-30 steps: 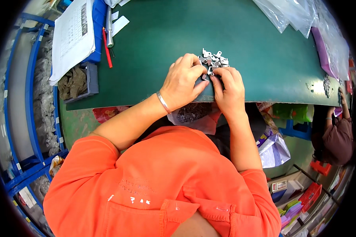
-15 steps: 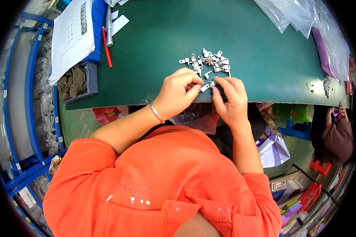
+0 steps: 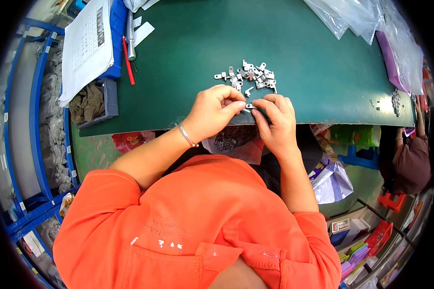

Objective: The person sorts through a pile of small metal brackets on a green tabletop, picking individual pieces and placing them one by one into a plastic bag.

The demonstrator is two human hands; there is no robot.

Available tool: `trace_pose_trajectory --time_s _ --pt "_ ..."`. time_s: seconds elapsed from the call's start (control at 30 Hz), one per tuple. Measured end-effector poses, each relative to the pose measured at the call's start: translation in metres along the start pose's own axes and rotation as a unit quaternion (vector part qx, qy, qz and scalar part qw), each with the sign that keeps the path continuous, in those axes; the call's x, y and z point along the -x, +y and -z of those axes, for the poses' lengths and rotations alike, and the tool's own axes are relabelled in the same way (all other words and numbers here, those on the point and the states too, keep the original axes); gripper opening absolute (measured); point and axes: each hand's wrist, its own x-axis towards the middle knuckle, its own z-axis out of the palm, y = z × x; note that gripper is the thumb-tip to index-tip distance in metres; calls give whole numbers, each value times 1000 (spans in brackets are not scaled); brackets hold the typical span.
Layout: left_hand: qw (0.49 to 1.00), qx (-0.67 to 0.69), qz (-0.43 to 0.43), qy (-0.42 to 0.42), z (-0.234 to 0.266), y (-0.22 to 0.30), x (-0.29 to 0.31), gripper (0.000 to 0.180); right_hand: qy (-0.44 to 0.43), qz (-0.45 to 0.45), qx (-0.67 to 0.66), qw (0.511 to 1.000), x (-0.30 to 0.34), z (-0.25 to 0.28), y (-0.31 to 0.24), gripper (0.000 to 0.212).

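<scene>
A small silvery metal bracket [image 3: 249,106] with a hole in it lies between my two hands, just above the near edge of the green table. My left hand [image 3: 216,110], with a bangle at its wrist, pinches at the bracket's left end. Thumb and forefinger of my right hand [image 3: 278,123] close on its right end. Part of the bracket is hidden by the fingertips. Just beyond my hands, a loose heap of several similar brackets [image 3: 260,77] rests on the table, with a single small metal piece [image 3: 248,91] lying nearer to me.
On the left of the green table [image 3: 188,48] are a red pen [image 3: 128,60], printed sheets [image 3: 88,50] and a grey bin with cloth [image 3: 112,98]. Clear plastic bags [image 3: 354,17] lie at the far right. Below the edge sits an open bag of small parts [image 3: 234,139]. Another person [image 3: 412,161] sits at right.
My hands have come closer together around the bracket, which is now held between the fingertips. The right hand has shifted left. The heap stays as it was, shifted slightly in the picture.
</scene>
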Motion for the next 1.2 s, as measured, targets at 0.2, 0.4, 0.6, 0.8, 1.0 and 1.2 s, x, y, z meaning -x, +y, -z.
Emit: trace_pose_trajectory --time_s 0.2,0.4,0.6,0.8,1.0,1.2 --pt "996 84 9 -1 0 -9 2 11 8 -15 -17 1000 3 -1 2 22" --pt "983 180 45 -11 1 -10 5 16 -13 -45 -100 994 8 8 -4 22" --pt "989 137 -54 -25 -2 -13 18 16 -62 -33 -162 984 2 10 -5 22" --pt "989 -8 -141 -54 4 -11 18 18 -110 53 -131 984 -6 13 -6 18" --pt "943 -205 -234 121 2 -5 -8 28 -2 18 18 1000 -17 -12 -3 18" --pt "955 -212 -202 48 7 -8 -11 24 29 23 41 998 -15 -10 -1 24"
